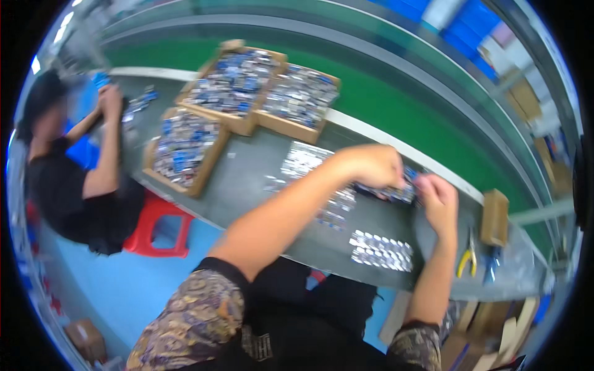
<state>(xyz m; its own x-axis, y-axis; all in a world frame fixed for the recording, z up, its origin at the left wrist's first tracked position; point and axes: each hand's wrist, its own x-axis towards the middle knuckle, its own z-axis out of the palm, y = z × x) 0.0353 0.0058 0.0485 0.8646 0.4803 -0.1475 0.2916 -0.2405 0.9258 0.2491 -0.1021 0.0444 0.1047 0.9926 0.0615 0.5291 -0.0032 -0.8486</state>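
My left hand [378,166] reaches across the bench with its fingers curled together. Close to its right, my right hand [440,196] has thumb and fingers pinched. Whatever either hand holds is too small and blurred to name. Below and between them lies a dark heap of small blue and silver parts [402,193], partly covered by my left hand. Shiny small parts lie in rows: a block of silver pieces [382,250] nearer me, another bright block [303,158] beyond my left forearm, and more pieces [337,209] beside that forearm.
Open cardboard boxes [252,123] full of small metal and blue parts stand at the far left. Yellow-handled pliers [468,263], a blue-handled tool [492,266] and a small carton [495,217] are at right. A co-worker [80,167] sits left by a red stool [159,226]. A green conveyor belt [396,102] runs behind.
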